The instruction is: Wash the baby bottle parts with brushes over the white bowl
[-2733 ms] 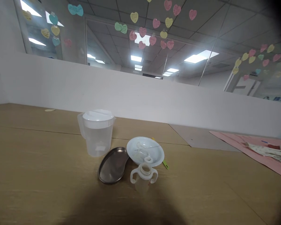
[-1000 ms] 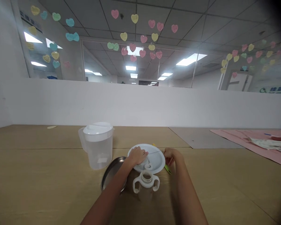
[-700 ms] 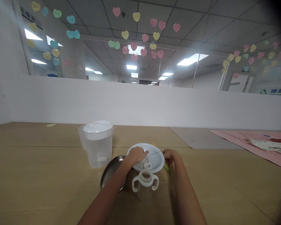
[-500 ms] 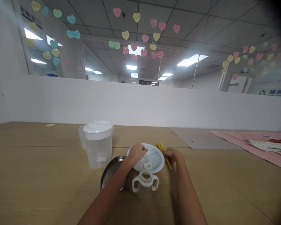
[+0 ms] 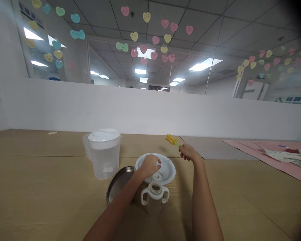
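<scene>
My left hand rests on the white plate, its fingers curled over small clear parts that I cannot make out. My right hand is raised above the plate's right edge and is closed on a small brush with a green handle and a yellow sponge head pointing up and left. A clear baby bottle with two white handles and an open neck stands just in front of the plate.
A clear lidded pitcher stands to the left. A steel kidney tray lies between pitcher and bottle. A pink cloth with items covers the wooden table at far right. A white partition wall runs behind.
Both hands came into view and reached the plate. My right hand picked the yellow-headed brush up from beside the plate and lifted it. My left hand stayed on the plate.
</scene>
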Tool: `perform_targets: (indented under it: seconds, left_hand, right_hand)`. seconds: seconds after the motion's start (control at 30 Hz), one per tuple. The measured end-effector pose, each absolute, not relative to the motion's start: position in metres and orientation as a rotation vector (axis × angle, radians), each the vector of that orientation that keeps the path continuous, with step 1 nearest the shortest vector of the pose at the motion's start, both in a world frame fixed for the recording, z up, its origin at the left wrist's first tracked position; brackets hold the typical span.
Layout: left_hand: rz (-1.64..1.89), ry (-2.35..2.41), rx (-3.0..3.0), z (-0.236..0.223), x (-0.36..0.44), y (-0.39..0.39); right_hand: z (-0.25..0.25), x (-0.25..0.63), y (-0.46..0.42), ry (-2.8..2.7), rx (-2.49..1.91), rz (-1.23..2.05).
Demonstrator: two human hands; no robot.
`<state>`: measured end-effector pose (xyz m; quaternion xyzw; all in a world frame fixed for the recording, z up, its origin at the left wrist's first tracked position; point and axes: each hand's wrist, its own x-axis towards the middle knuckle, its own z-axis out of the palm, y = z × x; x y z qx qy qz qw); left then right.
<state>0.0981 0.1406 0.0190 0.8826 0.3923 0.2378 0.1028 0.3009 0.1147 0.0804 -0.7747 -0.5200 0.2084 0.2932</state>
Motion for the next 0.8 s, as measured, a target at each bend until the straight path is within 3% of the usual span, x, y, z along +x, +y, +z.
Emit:
perform_targets:
  seconds: [0.23,0.43,0.63,0.8]
  left_hand:
    - [0.508,0.934,2.678,0.011,0.107,0.133]
    - [0.632,0.902,2.458,0.024,0.103,0.134]
    - [0.867,0.886,2.063,0.054,0.086,0.139]
    - [1.031,0.578,1.282,0.076,0.073,0.133]
  right_hand:
    - [0.089,0.304,0.104,-1.385,-2.042,0.514]
    - [0.093,0.304,0.096,-1.385,-2.013,0.526]
    - [0.101,0.299,0.088,-1.414,-1.884,0.549]
    - [0.114,0.271,0.080,-1.495,-1.490,0.728]
